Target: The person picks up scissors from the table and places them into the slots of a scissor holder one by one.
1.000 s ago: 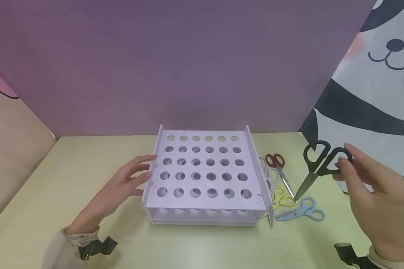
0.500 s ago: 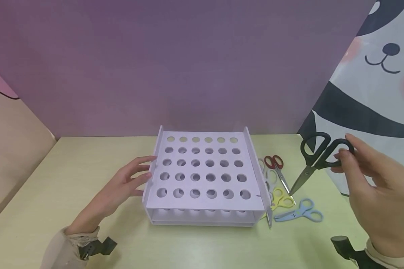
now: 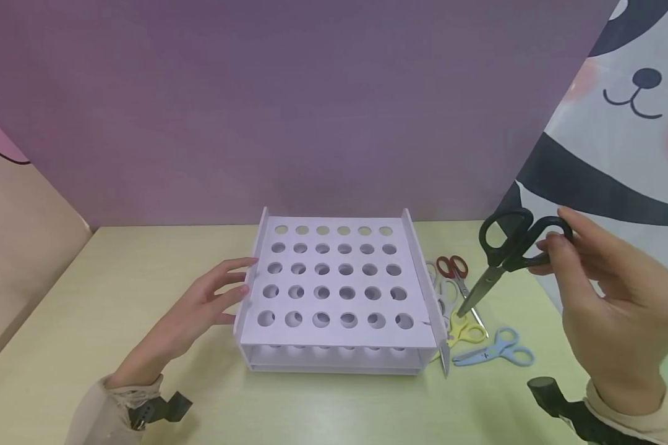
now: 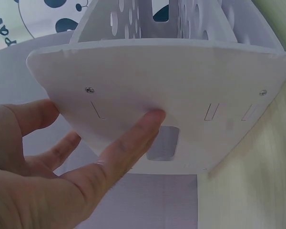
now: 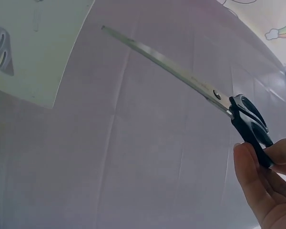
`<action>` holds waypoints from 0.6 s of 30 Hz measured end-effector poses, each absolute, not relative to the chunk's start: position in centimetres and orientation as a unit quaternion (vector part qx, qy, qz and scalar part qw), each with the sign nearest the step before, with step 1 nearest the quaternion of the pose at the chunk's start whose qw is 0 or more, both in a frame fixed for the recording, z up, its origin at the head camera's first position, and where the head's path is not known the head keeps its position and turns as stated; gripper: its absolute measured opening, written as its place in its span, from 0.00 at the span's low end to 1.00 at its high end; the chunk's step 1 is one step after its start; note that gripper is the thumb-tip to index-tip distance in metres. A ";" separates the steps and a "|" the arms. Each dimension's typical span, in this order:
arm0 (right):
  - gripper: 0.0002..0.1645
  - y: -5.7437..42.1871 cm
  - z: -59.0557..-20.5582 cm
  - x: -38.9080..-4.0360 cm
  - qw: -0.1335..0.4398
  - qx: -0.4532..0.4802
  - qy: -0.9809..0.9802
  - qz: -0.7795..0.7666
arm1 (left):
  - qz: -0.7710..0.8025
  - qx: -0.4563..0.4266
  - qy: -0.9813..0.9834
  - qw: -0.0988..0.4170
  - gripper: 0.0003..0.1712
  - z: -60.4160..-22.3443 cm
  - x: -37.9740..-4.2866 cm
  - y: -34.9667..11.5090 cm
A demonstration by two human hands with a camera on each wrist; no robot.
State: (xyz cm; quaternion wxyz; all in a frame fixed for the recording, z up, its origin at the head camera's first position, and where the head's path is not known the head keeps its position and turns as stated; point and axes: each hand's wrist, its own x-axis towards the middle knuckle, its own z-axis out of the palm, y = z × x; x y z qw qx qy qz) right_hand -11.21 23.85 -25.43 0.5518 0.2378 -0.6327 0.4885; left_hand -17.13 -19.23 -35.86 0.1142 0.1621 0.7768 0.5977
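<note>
A white rack (image 3: pixel 334 281) with rows of round holes stands mid-table. My left hand (image 3: pixel 200 300) rests on its left side panel; in the left wrist view the thumb (image 4: pixel 133 136) lies along that panel, near a rectangular slot. At the right my right hand (image 3: pixel 618 303) pinches black-handled scissors (image 3: pixel 514 244) by one finger loop, above the table. Their blades stay together and slant down to the left. In the right wrist view the blade of the scissors (image 5: pixel 171 69) points toward the rack's side panel (image 5: pixel 38 57), apart from it.
Several scissors lie right of the rack: a red-handled pair (image 3: pixel 453 267), a yellow pair (image 3: pixel 467 327), a light blue pair (image 3: pixel 495 349) and white-grey ones (image 3: pixel 448 293) partly hidden by its side. A purple wall (image 3: pixel 312 111) rises behind the table, with a panda picture (image 3: pixel 634 142) at right.
My right hand has moved up and to the left with the black scissors, whose tips now hang over the yellow pair. My left hand and the rack look unmoved.
</note>
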 end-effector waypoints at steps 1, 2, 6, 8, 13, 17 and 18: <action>0.11 23.6 -25.3 -11.3 0.553 0.237 -0.631 0.491 | 0.599 0.161 0.776 0.115 0.29 -35.9 -17.1 -19.3; 0.10 23.4 -25.3 -11.4 0.553 0.234 -0.629 0.493 | 0.600 0.161 0.775 0.116 0.29 -35.9 -17.1 -19.3; 0.10 22.6 -25.2 -11.6 0.553 0.226 -0.628 0.498 | 0.604 0.162 0.771 0.118 0.29 -35.9 -17.1 -19.4; 0.10 22.2 -25.3 -11.7 0.555 0.227 -0.630 0.494 | 0.605 0.162 0.771 0.118 0.29 -35.9 -17.0 -19.4; 0.10 21.3 -25.6 -11.9 0.554 0.229 -0.648 0.469 | 0.604 0.164 0.771 0.116 0.29 -35.9 -17.0 -19.3; 0.11 20.9 -26.0 -11.9 0.549 0.218 -0.680 0.435 | 0.606 0.167 0.769 0.117 0.29 -35.9 -17.1 -19.2; 0.12 20.7 -26.2 -11.9 0.546 0.218 -0.689 0.425 | 0.606 0.167 0.769 0.118 0.29 -35.9 -17.1 -19.2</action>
